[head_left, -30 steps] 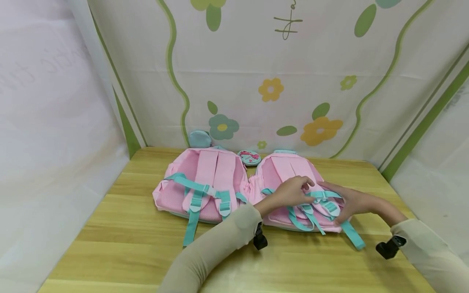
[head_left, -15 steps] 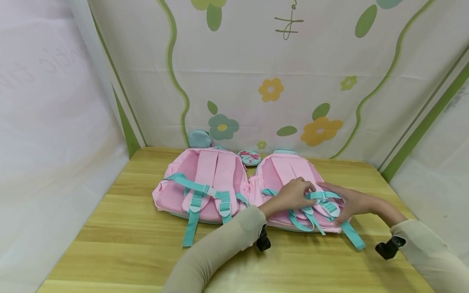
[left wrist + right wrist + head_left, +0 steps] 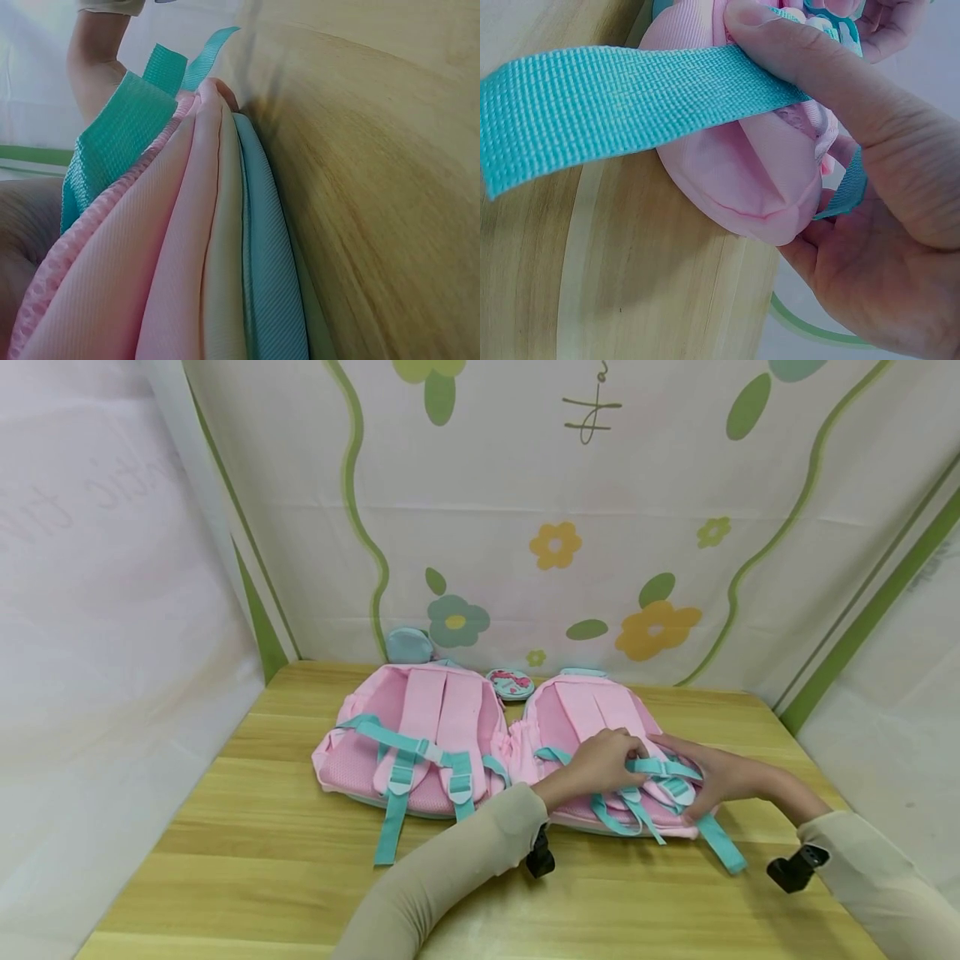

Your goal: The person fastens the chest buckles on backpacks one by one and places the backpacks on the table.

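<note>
Two pink backpacks lie side by side on the table, straps upward. My left hand (image 3: 603,760) pinches a teal strap (image 3: 647,766) on the right backpack (image 3: 573,710), close to the white clip (image 3: 663,768) joining it across the shoulder straps. My right hand (image 3: 723,779) grips that backpack's right side. In the right wrist view its thumb (image 3: 810,60) lies over the pink bag beside a wide loose teal strap (image 3: 630,97), and its other fingers are partly hidden behind the bag. The left wrist view shows the bag's layered side (image 3: 195,225), with part of my left hand (image 3: 26,232) at the edge.
The left backpack (image 3: 423,702) has a teal strap clipped across it and loose strap ends toward the front. Behind the bags are a blue round pouch (image 3: 408,645) and a patterned oval pouch (image 3: 512,683). A flower-printed cloth (image 3: 487,552) hangs behind the wooden table (image 3: 247,852).
My left hand has moved slightly down and right, and its fingers now close on the teal strap near the clip. My right hand stays nearly still at the bag's side.
</note>
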A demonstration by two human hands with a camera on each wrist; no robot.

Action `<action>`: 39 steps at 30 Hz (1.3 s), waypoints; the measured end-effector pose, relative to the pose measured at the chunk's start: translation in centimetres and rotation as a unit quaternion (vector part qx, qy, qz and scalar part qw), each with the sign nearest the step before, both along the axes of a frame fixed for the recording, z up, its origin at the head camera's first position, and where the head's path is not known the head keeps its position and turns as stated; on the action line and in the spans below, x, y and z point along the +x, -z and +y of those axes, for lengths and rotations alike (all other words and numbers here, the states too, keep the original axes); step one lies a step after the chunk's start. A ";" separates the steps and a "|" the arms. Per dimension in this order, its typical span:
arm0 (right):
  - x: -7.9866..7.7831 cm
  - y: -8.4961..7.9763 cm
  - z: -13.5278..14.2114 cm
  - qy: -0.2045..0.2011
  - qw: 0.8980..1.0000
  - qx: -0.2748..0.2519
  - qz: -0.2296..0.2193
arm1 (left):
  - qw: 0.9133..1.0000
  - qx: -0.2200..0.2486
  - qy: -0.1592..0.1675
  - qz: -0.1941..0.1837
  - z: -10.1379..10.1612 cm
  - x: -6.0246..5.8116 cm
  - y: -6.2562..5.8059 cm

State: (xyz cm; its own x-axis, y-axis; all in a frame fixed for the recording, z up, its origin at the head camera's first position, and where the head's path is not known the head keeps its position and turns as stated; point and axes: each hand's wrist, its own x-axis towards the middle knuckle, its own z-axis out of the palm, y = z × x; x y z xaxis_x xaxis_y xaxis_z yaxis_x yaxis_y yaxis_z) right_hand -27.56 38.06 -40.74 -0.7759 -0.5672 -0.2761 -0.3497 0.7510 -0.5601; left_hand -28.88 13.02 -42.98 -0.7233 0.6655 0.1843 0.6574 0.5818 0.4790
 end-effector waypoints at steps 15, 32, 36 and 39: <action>-0.1 0.2 0.0 -0.003 1.000 0.006 0.017 | 0.996 -0.042 -0.005 0.078 0.6 0.2 -0.2; -0.1 0.1 0.0 0.008 1.000 -0.005 -0.006 | 0.993 -0.023 -0.026 0.115 -0.4 0.3 -1.0; -0.1 0.1 0.1 0.007 1.000 -0.005 -0.004 | 0.993 -0.014 -0.020 0.114 -0.9 0.2 -1.3; -0.1 0.1 0.2 0.005 1.000 -0.006 -0.007 | 0.993 -0.013 -0.014 0.116 -1.4 0.1 -1.5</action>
State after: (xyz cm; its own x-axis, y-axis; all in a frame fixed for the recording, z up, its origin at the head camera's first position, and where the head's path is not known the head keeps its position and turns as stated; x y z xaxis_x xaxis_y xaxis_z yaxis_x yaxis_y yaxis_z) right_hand -27.68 38.23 -40.88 -0.7776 -0.5631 -0.2797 -0.3345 0.7471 -0.5743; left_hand -28.74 11.60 -41.51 -0.6822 0.6521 0.3307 0.7311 0.6119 0.3017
